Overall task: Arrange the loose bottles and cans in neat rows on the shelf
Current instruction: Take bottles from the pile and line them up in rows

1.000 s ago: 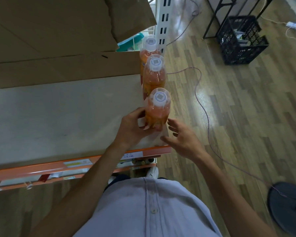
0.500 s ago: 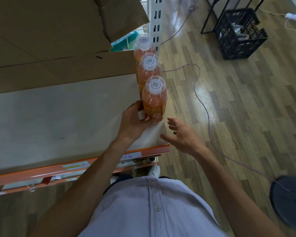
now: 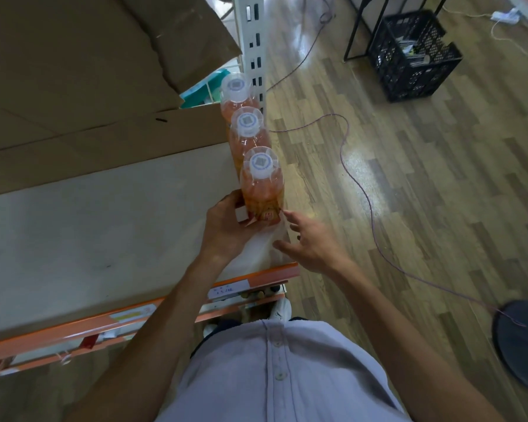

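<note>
A person's left hand curls round the base of the nearest bottle, which stands upright at the right edge of the shelf, two more bottles lined behind it. The right hand hovers just beside it, fingers spread, holding nothing.

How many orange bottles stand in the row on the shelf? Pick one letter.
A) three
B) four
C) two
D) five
A: three white-capped bottles line the right edge of the shelf: the nearest bottle, gripped low by the left hand, the middle bottle and the farthest bottle.
</note>
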{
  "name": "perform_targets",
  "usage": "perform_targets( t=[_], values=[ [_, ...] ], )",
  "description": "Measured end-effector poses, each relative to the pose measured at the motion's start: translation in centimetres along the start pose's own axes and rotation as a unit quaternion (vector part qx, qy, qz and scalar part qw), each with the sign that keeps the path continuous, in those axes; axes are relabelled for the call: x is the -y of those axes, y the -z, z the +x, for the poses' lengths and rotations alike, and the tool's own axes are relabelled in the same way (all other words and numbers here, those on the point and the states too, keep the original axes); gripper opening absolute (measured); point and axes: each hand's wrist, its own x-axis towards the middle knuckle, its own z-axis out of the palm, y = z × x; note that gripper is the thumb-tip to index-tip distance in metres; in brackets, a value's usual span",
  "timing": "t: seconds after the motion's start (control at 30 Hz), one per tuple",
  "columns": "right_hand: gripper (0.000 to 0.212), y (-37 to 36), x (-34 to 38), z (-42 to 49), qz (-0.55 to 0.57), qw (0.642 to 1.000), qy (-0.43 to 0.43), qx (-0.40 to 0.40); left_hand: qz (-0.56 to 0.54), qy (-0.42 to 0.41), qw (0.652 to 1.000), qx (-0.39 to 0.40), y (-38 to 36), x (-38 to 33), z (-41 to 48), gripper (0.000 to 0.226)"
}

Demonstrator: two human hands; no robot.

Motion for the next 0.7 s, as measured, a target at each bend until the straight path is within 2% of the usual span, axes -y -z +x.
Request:
perform_targets(
  t=[0.17,0.5,0.63,0.7],
  values=[
    [0.071,-0.6,0.3,0.6,0.025,1.0,0.0,-0.005,-0.02,0.008,1.0,0.005,-0.1,0.0,-0.3,0.053],
    [0.067,-1.3,0.5,0.1,0.048,0.998,0.01,-0.025,-0.004,0.013,1.0,0.027,0.1,0.4,-0.1,0.062],
    [0.059,-0.9,0.6,-2.9,0.02,0.996,0.044,-0.08,0.054,0.008,0.997,0.061,1.7,0.3,-2.1,0.077],
    [0.055,-1.0,0.3,-5.0,0.007,0.993,0.056,-0.1,0.094,0.007,0.993,0.075,3.3,0.6,-4.3,0.077]
  ],
)
